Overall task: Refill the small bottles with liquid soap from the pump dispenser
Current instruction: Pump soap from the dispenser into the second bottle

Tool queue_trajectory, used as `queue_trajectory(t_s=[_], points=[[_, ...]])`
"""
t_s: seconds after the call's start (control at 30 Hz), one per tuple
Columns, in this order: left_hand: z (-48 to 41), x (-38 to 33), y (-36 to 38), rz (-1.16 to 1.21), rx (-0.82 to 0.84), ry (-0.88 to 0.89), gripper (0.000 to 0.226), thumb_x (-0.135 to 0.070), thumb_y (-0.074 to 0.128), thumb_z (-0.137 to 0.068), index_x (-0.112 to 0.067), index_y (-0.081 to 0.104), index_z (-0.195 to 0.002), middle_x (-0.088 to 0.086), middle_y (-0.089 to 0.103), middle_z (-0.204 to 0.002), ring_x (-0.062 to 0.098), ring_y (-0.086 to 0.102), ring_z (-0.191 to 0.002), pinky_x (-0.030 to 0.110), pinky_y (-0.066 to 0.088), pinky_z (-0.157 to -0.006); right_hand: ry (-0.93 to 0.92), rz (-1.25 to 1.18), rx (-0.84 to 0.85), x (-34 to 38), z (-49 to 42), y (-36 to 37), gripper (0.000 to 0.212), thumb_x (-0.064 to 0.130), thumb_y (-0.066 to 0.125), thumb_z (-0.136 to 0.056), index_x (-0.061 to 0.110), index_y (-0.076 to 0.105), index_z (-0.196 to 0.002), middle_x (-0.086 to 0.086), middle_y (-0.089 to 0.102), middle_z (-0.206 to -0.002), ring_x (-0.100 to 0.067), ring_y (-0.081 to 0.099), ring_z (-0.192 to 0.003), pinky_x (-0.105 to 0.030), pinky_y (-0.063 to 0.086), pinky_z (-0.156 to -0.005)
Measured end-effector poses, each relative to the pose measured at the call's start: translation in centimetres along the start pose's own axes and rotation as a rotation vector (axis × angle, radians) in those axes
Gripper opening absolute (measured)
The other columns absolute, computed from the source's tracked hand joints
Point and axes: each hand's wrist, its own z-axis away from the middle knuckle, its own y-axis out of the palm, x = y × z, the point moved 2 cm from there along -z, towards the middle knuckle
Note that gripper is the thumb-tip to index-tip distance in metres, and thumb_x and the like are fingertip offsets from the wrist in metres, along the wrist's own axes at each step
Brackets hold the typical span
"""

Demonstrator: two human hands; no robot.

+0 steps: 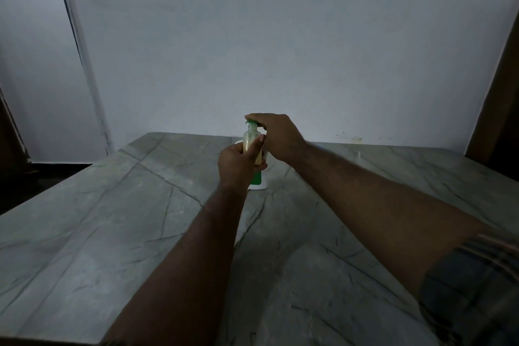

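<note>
Dim room, grey marble bench against a pale wall. Near its far edge stands a white pump dispenser w/ green label. Person's left hand wraps round a small bottle, clear plastic, mostly full of yellowish soap, held upright w/ its mouth under the green pump head. Right hand lies on top of the pump, fingers fairly flat, pressing, not curled round it.

Bottle looks light, thin-walled, prob. squashy and slick if soap runs down; best gripped mid-body, firm but not squeezing. Dispenser seems heavier and steady: push straight down on the head.
</note>
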Motion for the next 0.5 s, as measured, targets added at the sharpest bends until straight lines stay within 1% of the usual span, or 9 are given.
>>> queue_trajectory(t_s=[0.07, 0.1, 0.17, 0.2, 0.27, 0.4, 0.5], points=[[0.1, 0.0, 0.0, 0.027, 0.015, -0.003, 0.027, -0.040, 0.073, -0.087, -0.014, 0.069, -0.078, -0.001, 0.072, -0.075, 0.008, 0.073, -0.063, 0.021, 0.058, -0.055, -0.004, -0.012, -0.027, -0.1, 0.2, 0.1, 0.050, -0.004, 0.055, -0.085, 0.009, 0.055, -0.133, -0.008, 0.060, -0.134, -0.018, 0.056, -0.123, -0.031, 0.043, -0.107], [0.1, 0.0, 0.1, 0.036, 0.014, 0.001, 0.027, -0.038, 0.073, -0.087, -0.013, 0.070, -0.078, 0.001, 0.072, -0.074, 0.008, 0.072, -0.062, 0.020, 0.057, -0.053, -0.007, -0.019, -0.044, -0.1, 0.4, 0.2, 0.049, -0.003, 0.054, -0.085, 0.009, 0.056, -0.132, -0.008, 0.061, -0.133, -0.018, 0.056, -0.122, -0.031, 0.044, -0.107], [0.3, -0.2, 0.1, 0.027, -0.001, 0.009, 0.029, -0.036, 0.073, -0.088, -0.008, 0.070, -0.079, 0.000, 0.070, -0.069, 0.003, 0.070, -0.056, 0.014, 0.052, -0.048, -0.020, -0.032, -0.055, -0.2, 0.7, 0.4, 0.047, -0.001, 0.054, -0.085, 0.008, 0.058, -0.130, -0.008, 0.062, -0.130, -0.018, 0.058, -0.120, -0.032, 0.045, -0.105], [0.4, -0.2, 0.1, 0.028, -0.004, 0.006, 0.032, -0.035, 0.073, -0.088, -0.004, 0.071, -0.081, 0.001, 0.070, -0.068, 0.003, 0.069, -0.054, 0.013, 0.051, -0.047, -0.029, -0.034, -0.053, -0.2, 0.9, 0.4, 0.047, 0.000, 0.053, -0.084, 0.008, 0.058, -0.130, -0.008, 0.063, -0.129, -0.018, 0.059, -0.119, -0.032, 0.046, -0.104], [0.4, -0.1, 0.2, 0.046, 0.006, -0.007, 0.037, -0.035, 0.074, -0.088, 0.002, 0.071, -0.087, 0.008, 0.071, -0.071, 0.009, 0.071, -0.056, 0.017, 0.053, -0.048, -0.031, -0.044, -0.053, -0.1, 1.1, 0.4, 0.047, 0.000, 0.052, -0.083, 0.008, 0.059, -0.129, -0.008, 0.064, -0.128, -0.018, 0.060, -0.118, -0.032, 0.046, -0.103], [0.4, -0.2, 0.1, 0.051, 0.008, -0.030, 0.039, -0.034, 0.074, -0.088, 0.005, 0.071, -0.091, 0.007, 0.070, -0.072, 0.007, 0.070, -0.055, 0.019, 0.055, -0.050, -0.009, -0.030, -0.012, 0.1, 0.7, 0.0, 0.049, -0.003, 0.053, -0.083, 0.008, 0.058, -0.130, -0.008, 0.062, -0.130, -0.019, 0.057, -0.121, -0.034, 0.044, -0.106], [0.3, -0.2, 0.1, 0.041, 0.012, -0.032, 0.039, -0.034, 0.074, -0.088, 0.004, 0.071, -0.091, 0.006, 0.070, -0.072, 0.005, 0.070, -0.055, 0.016, 0.053, -0.049, -0.003, -0.004, 0.011, 0.2, 0.2, -0.3, 0.050, -0.004, 0.056, -0.084, 0.008, 0.056, -0.133, -0.008, 0.061, -0.133, -0.019, 0.056, -0.124, -0.035, 0.043, -0.108]])
